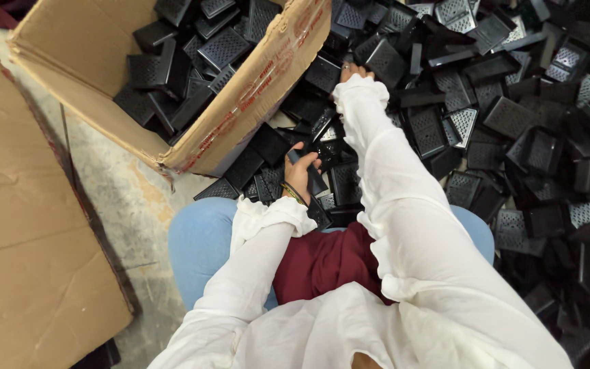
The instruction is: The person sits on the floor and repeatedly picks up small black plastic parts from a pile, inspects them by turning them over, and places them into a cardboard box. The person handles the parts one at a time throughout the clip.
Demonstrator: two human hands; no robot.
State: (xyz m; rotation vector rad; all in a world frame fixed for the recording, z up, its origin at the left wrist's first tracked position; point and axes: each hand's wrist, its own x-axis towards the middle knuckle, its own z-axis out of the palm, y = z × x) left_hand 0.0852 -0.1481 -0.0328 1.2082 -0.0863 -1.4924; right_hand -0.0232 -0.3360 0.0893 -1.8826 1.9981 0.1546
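Hundreds of small black plastic grille parts point(507, 116), each a shallow rectangular tray with a perforated face, lie heaped across the floor from 12 o'clock round to 4 o'clock of a seated person in loose white sleeves and pale blue trousers, a dark red cloth point(322, 263) across the lap. The left hand point(300, 174), a thin bangle at its wrist, is closed around one black grille piece point(312, 179) just above the knees, near the centre of the scene, the part standing up on edge between thumb and fingers. The right hand point(351, 70) is stretched well ahead toward 12 o'clock, mostly hidden by its frilled cuff; only the fingertips and a ring show where they meet the heap, and whether they grip anything cannot be told. The two hands are well apart, the right far beyond the left. At 10 o'clock a corrugated cardboard box point(240, 116) sits tilted with its open top toward the camera, already partly filled with more of the same black parts point(186, 61), its near wall marked with faded red print and its corner touching the edge of the heap. A flattened sheet of cardboard point(22, 225) covers the floor at 8 to 9 o'clock, with a strip of bare, stained concrete floor point(128, 198) between it and the person's left knee.
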